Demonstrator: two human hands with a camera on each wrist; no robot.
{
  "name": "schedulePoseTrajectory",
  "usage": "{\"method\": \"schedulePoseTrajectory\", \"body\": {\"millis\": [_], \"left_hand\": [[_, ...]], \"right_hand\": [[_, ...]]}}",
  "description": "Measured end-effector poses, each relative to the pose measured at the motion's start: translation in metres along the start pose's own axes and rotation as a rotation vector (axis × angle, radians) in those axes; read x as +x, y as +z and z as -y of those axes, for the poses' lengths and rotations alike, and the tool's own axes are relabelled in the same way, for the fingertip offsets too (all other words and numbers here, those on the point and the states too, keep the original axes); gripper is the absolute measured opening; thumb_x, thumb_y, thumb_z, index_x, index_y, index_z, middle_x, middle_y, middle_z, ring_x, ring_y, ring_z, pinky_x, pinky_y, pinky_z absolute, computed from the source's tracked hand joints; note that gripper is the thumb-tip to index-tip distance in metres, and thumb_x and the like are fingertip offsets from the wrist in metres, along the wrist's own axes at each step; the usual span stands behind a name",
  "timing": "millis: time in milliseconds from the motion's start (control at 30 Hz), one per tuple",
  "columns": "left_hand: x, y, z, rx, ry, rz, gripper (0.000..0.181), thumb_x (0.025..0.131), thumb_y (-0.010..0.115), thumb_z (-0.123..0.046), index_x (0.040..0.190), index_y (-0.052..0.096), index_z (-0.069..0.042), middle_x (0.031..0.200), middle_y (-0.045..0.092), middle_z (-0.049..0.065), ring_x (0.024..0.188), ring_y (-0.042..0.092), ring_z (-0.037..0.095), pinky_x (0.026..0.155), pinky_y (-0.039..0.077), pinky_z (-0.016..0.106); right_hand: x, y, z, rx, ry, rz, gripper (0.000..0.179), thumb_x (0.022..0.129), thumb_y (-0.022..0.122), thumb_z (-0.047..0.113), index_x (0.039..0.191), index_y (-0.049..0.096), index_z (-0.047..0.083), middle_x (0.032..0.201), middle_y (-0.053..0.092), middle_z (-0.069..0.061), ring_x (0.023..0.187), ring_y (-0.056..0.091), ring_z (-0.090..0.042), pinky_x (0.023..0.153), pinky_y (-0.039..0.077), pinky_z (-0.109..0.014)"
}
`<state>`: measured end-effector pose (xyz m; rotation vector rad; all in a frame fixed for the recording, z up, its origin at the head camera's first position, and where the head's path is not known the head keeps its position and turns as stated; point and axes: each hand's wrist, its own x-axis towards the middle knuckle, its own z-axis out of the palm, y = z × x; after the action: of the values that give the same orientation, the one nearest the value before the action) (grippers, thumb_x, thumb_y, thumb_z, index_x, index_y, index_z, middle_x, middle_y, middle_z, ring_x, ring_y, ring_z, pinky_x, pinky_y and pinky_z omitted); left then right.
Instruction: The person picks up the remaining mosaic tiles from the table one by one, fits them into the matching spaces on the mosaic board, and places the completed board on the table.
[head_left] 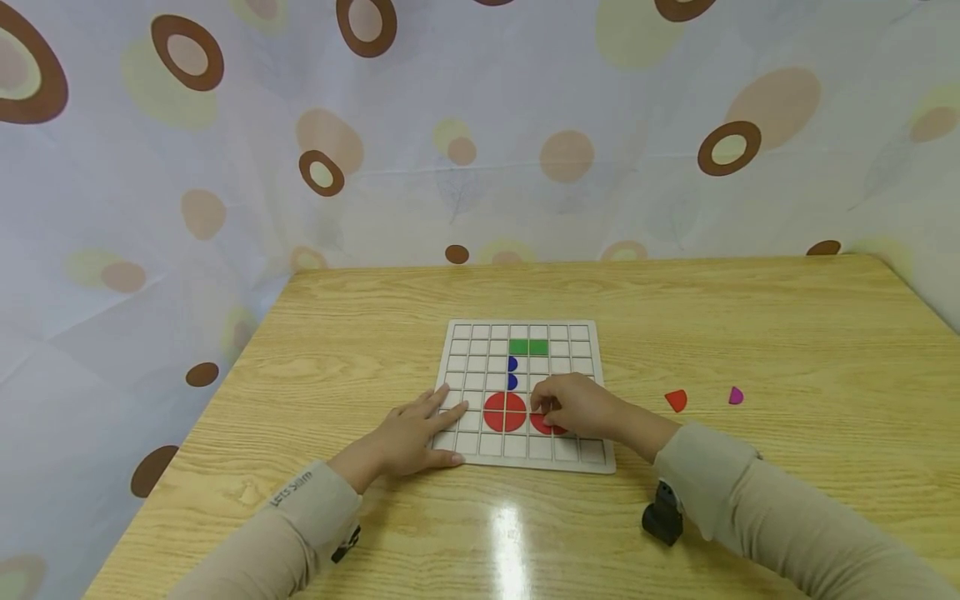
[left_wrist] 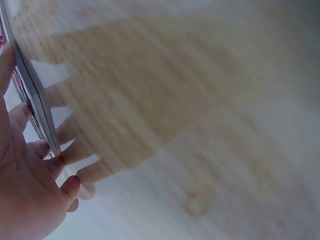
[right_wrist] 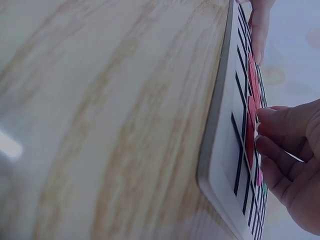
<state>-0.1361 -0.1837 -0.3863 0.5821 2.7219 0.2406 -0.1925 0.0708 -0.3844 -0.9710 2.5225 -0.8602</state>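
A white square grid board [head_left: 480, 444] lies on the table, with red quarter-circle pieces forming a full red circle [head_left: 504, 412] near its middle. My left hand [head_left: 408, 437] rests spread on the board's left edge, fingertips on the grid and thumb at the near corner. Over a second group of red pieces [head_left: 540, 423], my right hand [head_left: 577, 406] bends its fingers down to the board. In the right wrist view its thumb and fingertips pinch a small red quarter-circle piece [right_wrist: 259, 131], mostly hidden by the fingers. Beneath them lies another red piece [right_wrist: 250, 132].
Two green squares [head_left: 528, 347] and two blue half circles [head_left: 512, 372] sit higher on the grid. A magenta piece [right_wrist: 259, 177] shows beneath the right fingers. Right of the board, a loose red piece [head_left: 677, 401] and a magenta piece [head_left: 737, 396] lie on the wooden table [head_left: 360, 333].
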Motion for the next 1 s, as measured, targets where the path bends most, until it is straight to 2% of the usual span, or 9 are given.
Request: {"method": "schedulePoseTrajectory", "body": {"millis": [200,400,767,1000], "left_hand": [[0.001,0.000,-0.001,-0.003,-0.005,0.003,0.069,0.079,0.047,-0.055,0.137,0.023,-0.026,0.144,0.006,0.008,0.129,0.006,0.026,0.097,0.016,0.048],[0.001,0.000,-0.002,0.001,-0.006,0.000,0.069,0.079,0.047,-0.055,0.137,0.024,-0.026,0.144,0.006,0.008,0.129,0.007,0.026,0.097,0.016,0.048],[0.000,-0.001,-0.002,-0.005,-0.003,0.000,0.069,0.079,0.048,-0.055,0.137,0.025,-0.025,0.143,0.007,0.009,0.129,0.007,0.027,0.098,0.016,0.047],[-0.001,-0.003,-0.003,-0.009,-0.005,0.008,0.069,0.079,0.048,-0.054,0.137,0.025,-0.025,0.143,0.007,0.009,0.129,0.007,0.028,0.097,0.016,0.048]], "right_hand": [[-0.005,-0.003,-0.002,0.020,0.040,-0.017,0.011,0.077,0.060,0.001,0.086,0.060,0.008,0.076,0.055,0.004,0.071,0.048,-0.012,0.065,0.041,-0.027],[-0.012,-0.007,-0.003,0.071,0.092,-0.026,0.010,0.078,0.059,0.002,0.087,0.060,0.007,0.076,0.054,0.003,0.070,0.048,-0.013,0.062,0.042,-0.025],[-0.029,-0.020,-0.009,0.081,0.057,-0.055,0.012,0.078,0.061,0.004,0.090,0.059,0.003,0.082,0.057,-0.001,0.074,0.050,-0.015,0.066,0.043,-0.027],[-0.043,-0.028,-0.014,0.071,0.053,-0.105,0.012,0.076,0.062,0.003,0.088,0.060,0.004,0.081,0.057,0.000,0.075,0.051,-0.014,0.066,0.044,-0.027]]}}
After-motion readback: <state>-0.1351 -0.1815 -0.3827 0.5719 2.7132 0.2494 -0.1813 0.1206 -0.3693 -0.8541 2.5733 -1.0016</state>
